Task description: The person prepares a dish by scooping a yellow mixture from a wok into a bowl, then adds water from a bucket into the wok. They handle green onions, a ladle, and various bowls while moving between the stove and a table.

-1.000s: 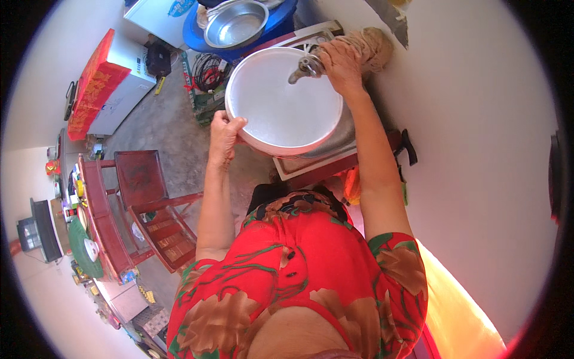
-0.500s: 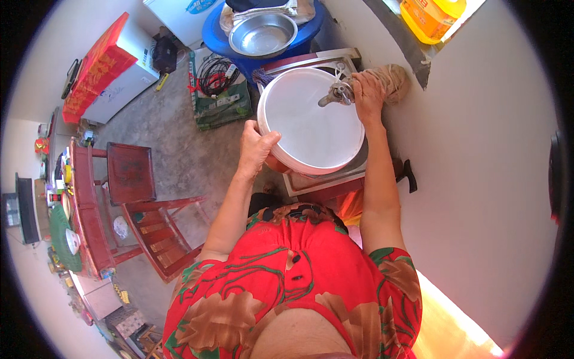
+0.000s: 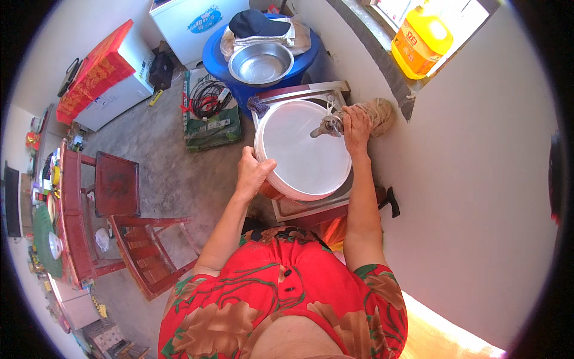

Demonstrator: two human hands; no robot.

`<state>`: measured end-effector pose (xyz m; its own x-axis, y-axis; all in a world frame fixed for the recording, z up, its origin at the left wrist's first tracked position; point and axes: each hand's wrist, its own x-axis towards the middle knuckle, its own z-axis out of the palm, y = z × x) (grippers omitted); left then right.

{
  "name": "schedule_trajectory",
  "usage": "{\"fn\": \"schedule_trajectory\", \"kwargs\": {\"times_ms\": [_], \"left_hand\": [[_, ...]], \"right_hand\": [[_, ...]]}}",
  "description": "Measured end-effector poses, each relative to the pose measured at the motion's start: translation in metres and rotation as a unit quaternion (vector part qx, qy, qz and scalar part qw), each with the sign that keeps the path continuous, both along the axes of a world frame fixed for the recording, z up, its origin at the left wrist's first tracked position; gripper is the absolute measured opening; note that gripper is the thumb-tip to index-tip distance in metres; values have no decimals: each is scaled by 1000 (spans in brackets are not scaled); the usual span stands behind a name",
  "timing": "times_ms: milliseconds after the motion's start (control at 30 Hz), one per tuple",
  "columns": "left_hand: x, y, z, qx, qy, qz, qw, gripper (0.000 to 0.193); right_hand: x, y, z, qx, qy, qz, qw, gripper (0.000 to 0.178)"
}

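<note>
A white round bucket [image 3: 305, 149] rests tilted in the sink [image 3: 287, 210], its open mouth facing up. At its left rim, my left hand [image 3: 253, 170] is closed with the thumb over the edge. A metal tap [image 3: 330, 126] reaches out from the wall over the bucket's far right side. My right hand [image 3: 357, 128] is wrapped round the tap's base, beside the beige cloth [image 3: 379, 115] bundled behind it. Whether water is running, I cannot make out. A purple scrubber [image 3: 258, 106] lies at the sink's far left corner.
Beyond the sink stands a blue tub [image 3: 215, 51] bearing a metal basin [image 3: 261, 63] and a dark cap [image 3: 258, 24]. A yellow jug [image 3: 421, 40] sits on the window ledge at right. To the left are a wooden chair [image 3: 149, 254], a stool [image 3: 117, 184] and a green sack [image 3: 214, 133].
The whole view has shifted, showing more of the tub and window ledge. Both hands keep their places on the bucket's rim and the tap.
</note>
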<state>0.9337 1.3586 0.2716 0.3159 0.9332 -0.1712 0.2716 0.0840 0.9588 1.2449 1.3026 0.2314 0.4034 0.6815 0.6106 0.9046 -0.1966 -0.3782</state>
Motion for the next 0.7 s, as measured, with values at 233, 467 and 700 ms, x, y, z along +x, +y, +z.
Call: {"fn": "schedule_trajectory", "kwargs": {"times_ms": [233, 467, 700], "left_hand": [[-1, 0, 4, 2, 8, -12, 1000, 50], [-3, 2, -3, 5, 4, -23, 1000, 52], [-3, 1, 8, -9, 11, -28, 1000, 53]], "right_hand": [[1, -2, -3, -1, 22, 8, 1000, 32], [-3, -3, 0, -13, 29, -2, 999, 32], [-3, -2, 2, -22, 41, 0, 999, 32]]}}
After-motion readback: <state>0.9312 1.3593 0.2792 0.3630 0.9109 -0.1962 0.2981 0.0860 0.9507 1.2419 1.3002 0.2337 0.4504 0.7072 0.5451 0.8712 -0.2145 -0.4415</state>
